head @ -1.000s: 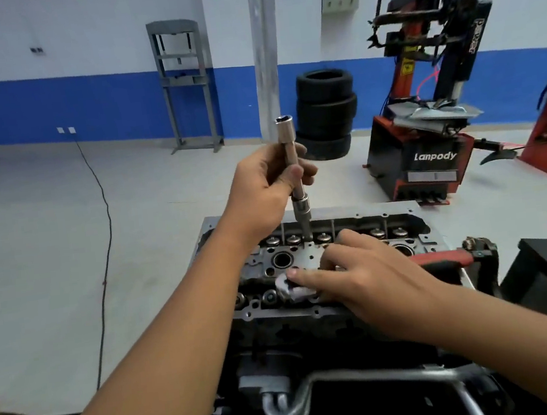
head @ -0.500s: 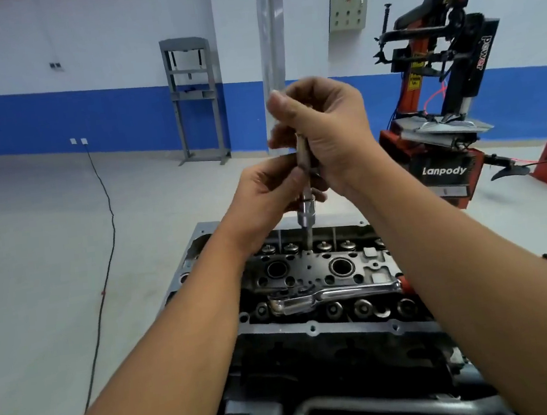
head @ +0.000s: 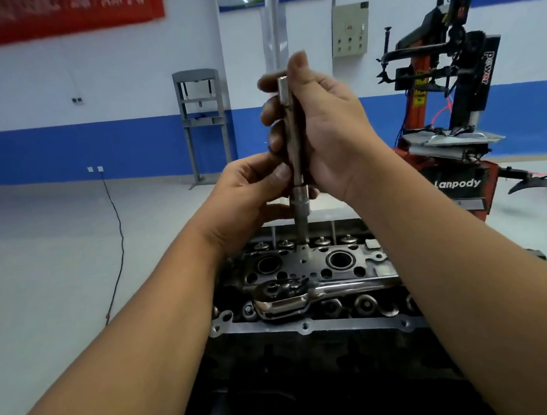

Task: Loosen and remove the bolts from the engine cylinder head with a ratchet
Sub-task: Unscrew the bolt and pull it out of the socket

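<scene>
Both your hands hide the middle of the upright steel extension bar (head: 293,143), and its tip is lost among the valve springs at the cylinder head's (head: 306,265) far edge. Your left hand (head: 246,193) pinches the lower shaft; your right hand's (head: 327,126) fingers curl round the upper part. Your chrome ratchet (head: 285,296) lies flat on the head's near edge.
</scene>
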A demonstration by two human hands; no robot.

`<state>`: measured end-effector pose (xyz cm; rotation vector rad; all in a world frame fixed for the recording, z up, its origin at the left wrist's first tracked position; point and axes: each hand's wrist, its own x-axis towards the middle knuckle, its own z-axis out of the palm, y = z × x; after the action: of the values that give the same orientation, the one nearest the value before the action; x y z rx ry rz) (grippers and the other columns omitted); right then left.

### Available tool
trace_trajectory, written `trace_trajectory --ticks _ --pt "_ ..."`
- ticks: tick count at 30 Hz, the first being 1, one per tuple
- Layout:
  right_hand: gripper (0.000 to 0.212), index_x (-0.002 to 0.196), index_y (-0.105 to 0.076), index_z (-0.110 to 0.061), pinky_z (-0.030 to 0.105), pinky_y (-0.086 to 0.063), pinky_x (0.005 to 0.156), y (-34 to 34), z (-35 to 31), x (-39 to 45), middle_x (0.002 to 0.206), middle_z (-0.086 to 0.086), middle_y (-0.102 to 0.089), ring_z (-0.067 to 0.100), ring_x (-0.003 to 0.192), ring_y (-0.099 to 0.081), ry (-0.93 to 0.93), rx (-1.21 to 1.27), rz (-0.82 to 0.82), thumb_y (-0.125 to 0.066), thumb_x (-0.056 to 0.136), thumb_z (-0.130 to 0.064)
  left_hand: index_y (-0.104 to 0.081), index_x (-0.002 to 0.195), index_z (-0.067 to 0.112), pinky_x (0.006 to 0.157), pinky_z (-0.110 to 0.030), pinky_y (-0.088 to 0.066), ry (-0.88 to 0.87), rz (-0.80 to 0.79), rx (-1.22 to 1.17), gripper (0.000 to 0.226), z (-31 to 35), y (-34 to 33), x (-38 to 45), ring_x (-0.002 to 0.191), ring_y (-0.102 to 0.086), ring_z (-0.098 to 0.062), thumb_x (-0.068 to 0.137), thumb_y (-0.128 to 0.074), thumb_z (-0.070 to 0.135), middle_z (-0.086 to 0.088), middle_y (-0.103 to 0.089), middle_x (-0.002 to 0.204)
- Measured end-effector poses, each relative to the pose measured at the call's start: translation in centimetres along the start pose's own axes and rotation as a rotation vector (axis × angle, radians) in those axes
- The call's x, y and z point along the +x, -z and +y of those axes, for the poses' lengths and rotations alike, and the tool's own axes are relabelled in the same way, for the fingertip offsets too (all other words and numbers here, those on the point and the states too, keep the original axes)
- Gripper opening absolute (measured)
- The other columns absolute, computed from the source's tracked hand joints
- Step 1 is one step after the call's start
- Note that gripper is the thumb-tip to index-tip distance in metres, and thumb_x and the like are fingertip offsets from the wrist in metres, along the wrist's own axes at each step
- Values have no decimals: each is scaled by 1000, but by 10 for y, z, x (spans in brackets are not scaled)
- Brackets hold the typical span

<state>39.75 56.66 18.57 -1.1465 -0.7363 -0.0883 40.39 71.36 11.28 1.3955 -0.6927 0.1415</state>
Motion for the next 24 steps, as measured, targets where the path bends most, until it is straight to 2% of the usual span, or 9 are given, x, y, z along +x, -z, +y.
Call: trace_trajectory --ticks 3,6,9,12,14,17,19,21,24 --pt "27 98 -56 -10 31 -48 52 4 -1 -1 75 11 -69 22 51 -53 19 57 48 -58 105 -35 -69 117 6 87 -53 -62 20 -69 -4 23 -1 1 -1 102 -74 -35 95 -62 4 -13 -76 107" --pt "21 93 -55 -8 34 -52 56 7 1 -1 80 11 -68 22 54 -59 45 138 6 -65 102 -25 -76 104 12 81 -48 -63 22 -15 -12 21 0 0 -2 94 -75 -32 86 -70 2 -12 -77 99" --pt "20 91 -55 -7 31 -46 53 8 1 -1 77 9 -65 18 52 -54 50 203 -39 -63 101 -23 -77 104 10 77 -47 -63 67 -2 3 18 -2 -1 -3 89 -74 -28 87 -70 9 -11 -75 95" --pt "31 91 -59 -6 29 -40 53 8 1 2 77 5 -67 17 52 -51 6 173 -78 -54 106 -33 -66 119 -1 91 -52 -61 143 -147 14 29 -3 -4 -4 103 -72 -35 99 -55 18 -19 -73 111" --pt "39 94 -63 -8 27 -38 53 9 1 3 76 3 -66 16 50 -48 -49 162 -106 -48 108 -41 -64 123 -2 99 -57 -57 161 -173 -48 32 -2 -4 -5 109 -71 -38 101 -51 15 -21 -73 115" --pt "44 96 -65 -11 27 -36 53 9 2 2 74 3 -64 16 48 -46 -113 169 -156 -46 106 -49 -70 114 2 93 -55 -59 135 -135 -79 24 -2 -1 -6 103 -73 -34 97 -54 10 -17 -75 103" --pt "41 93 -61 -12 28 -37 53 9 3 0 74 3 -65 16 48 -46 -107 165 -142 -55 100 -51 -72 109 5 86 -51 -62 121 -113 -56 17 -3 1 -5 99 -74 -33 93 -68 10 -16 -75 100" --pt "32 90 -57 -12 29 -38 53 10 4 0 75 3 -67 16 49 -47 -56 162 -123 -63 94 -43 -77 104 10 83 -49 -62 101 -79 -16 20 -3 0 -4 97 -75 -32 85 -80 14 -15 -76 99" --pt "26 88 -58 -11 29 -40 54 10 4 -1 78 4 -68 16 51 -50 -30 175 -124 -63 98 -34 -80 96 17 79 -47 -64 68 -1 9 13 -5 0 -3 93 -76 -29 85 -80 10 -13 -77 98"
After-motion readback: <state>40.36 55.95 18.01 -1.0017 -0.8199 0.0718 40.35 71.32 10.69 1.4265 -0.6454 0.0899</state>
